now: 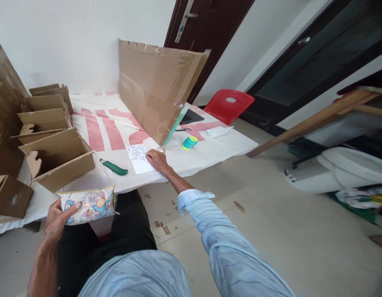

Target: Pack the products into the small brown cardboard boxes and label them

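My left hand [58, 215] grips a small pouch [89, 204] printed with cartoon pictures, held at the near edge of the table over my lap. My right hand [156, 159] reaches out to the table and rests, fingers curled, on a white sheet [138, 158] with small printed marks. A green utility knife [114, 167] lies just left of that sheet. A teal and yellow tape roll [190, 142] sits to the right of my right hand.
A large cardboard panel [153, 84] stands upright on the white and red table cover [98, 132]. Several open cardboard boxes [55, 159] crowd the left side. A red chair [229, 105] stands beyond the table, a wooden table [317, 119] to the right. Cardboard scraps litter the floor.
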`<state>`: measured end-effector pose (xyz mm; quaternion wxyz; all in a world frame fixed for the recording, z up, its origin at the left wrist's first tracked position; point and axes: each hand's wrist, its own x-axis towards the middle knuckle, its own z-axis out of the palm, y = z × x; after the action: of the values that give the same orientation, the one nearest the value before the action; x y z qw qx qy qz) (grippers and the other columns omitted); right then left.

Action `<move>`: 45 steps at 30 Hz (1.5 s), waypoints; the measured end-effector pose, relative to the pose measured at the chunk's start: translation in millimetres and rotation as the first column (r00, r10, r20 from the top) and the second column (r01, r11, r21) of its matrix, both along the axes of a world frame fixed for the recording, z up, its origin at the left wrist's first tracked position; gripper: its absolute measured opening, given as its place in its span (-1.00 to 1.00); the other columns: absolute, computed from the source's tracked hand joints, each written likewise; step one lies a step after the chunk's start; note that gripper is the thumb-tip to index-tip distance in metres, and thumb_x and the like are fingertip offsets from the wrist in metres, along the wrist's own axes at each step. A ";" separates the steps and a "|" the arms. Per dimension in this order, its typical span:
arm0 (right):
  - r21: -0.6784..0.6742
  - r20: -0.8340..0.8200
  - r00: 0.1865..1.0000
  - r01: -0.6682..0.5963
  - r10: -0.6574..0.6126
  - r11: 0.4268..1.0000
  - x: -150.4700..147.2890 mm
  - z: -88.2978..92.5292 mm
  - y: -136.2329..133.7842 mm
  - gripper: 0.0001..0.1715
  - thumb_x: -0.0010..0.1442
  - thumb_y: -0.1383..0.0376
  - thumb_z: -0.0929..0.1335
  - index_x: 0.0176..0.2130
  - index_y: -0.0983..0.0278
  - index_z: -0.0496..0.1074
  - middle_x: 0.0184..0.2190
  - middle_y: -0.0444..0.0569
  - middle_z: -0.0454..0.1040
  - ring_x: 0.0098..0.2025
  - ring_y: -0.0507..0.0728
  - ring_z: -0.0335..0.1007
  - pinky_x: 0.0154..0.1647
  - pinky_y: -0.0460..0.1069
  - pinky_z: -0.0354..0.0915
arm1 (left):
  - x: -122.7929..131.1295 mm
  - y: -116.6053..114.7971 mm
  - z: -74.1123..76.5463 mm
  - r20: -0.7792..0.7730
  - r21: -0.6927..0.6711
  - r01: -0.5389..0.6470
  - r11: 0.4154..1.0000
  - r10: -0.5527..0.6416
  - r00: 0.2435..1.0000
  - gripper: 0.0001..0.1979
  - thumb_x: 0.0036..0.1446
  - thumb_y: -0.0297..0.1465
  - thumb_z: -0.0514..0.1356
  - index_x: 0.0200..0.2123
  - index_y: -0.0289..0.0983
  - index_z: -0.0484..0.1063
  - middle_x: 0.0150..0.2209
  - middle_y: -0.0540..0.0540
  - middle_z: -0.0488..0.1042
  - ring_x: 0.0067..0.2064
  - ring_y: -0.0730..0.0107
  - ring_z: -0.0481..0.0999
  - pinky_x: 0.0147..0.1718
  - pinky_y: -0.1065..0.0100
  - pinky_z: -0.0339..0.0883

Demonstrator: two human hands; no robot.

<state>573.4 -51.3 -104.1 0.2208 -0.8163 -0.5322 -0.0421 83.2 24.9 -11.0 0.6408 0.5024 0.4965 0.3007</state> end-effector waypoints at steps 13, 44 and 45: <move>0.027 -0.079 0.995 -0.054 0.056 0.998 12.1 -9.6 -2.2 -0.77 0.37 0.32 0.36 -0.20 0.20 0.67 -0.13 0.02 0.61 -0.04 0.19 0.47 0.01 0.02 0.33 | 2.4 -0.2 -1.5 -0.003 -0.011 0.009 1.000 -0.009 1.000 -0.34 -0.47 -0.18 0.71 -0.26 -0.32 0.64 -0.35 -0.15 0.73 -0.38 0.13 0.71 -0.39 0.30 0.61; 0.115 -0.136 0.991 0.028 -0.012 0.993 4.8 -19.2 -7.4 -0.78 0.27 0.29 0.37 -0.18 0.24 0.64 -0.21 0.02 0.60 -0.13 0.20 0.47 0.03 0.06 0.37 | -14.1 -1.1 -1.3 0.073 0.029 -0.042 0.999 0.040 0.997 -0.26 -0.51 -0.15 0.71 -0.22 -0.36 0.62 -0.31 -0.16 0.73 -0.37 0.15 0.69 -0.35 0.29 0.58; 0.118 -0.140 0.990 0.030 -0.013 0.993 4.8 -20.2 -7.8 -0.79 0.26 0.29 0.37 -0.19 0.24 0.64 -0.20 0.02 0.61 -0.13 0.20 0.47 0.03 0.06 0.38 | -13.7 -0.9 -2.0 0.076 0.024 -0.044 0.999 0.042 0.996 -0.27 -0.51 -0.16 0.71 -0.23 -0.35 0.62 -0.32 -0.15 0.73 -0.38 0.18 0.68 -0.36 0.31 0.57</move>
<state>578.2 -59.1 -124.3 0.3055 -0.8082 -0.5032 -0.0195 69.4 24.0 -13.0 0.6459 0.4883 0.4786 0.3395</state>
